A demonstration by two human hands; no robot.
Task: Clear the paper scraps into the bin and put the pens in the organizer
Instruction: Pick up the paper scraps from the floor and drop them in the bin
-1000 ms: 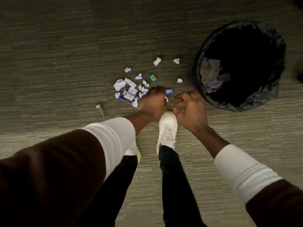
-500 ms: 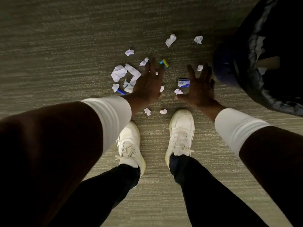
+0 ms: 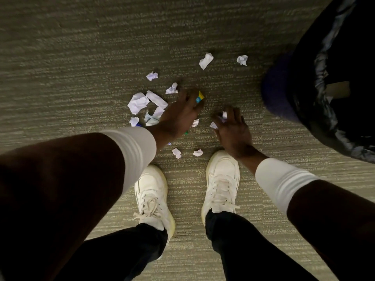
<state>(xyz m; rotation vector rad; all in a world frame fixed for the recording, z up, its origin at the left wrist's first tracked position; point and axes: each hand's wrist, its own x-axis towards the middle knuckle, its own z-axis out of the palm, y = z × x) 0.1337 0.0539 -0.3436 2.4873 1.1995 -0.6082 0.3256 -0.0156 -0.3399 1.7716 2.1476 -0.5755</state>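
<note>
Several white paper scraps (image 3: 138,102) lie scattered on the carpet in front of my feet. My left hand (image 3: 180,116) is flat over the pile, palm down, fingertips touching a yellow-and-blue scrap (image 3: 199,97). My right hand (image 3: 233,128) is on the floor to its right, fingers curled around small white scraps (image 3: 224,115). A blue pen (image 3: 139,125) pokes out from under the scraps on the left. A green tip (image 3: 186,133) shows under my left wrist. The black-lined bin (image 3: 324,78) stands at the right edge. No organizer is in view.
My two white shoes (image 3: 222,179) stand just behind the scraps; two scraps (image 3: 176,153) lie between the shoes and my hands. Two more scraps (image 3: 206,60) lie farther out. Grey-green carpet (image 3: 81,57) runs all around.
I have leaned lower, so the scraps and bin look larger. My right hand's fingers went from spread to curled around scraps. My left hand slid forward onto the yellow-and-blue scrap.
</note>
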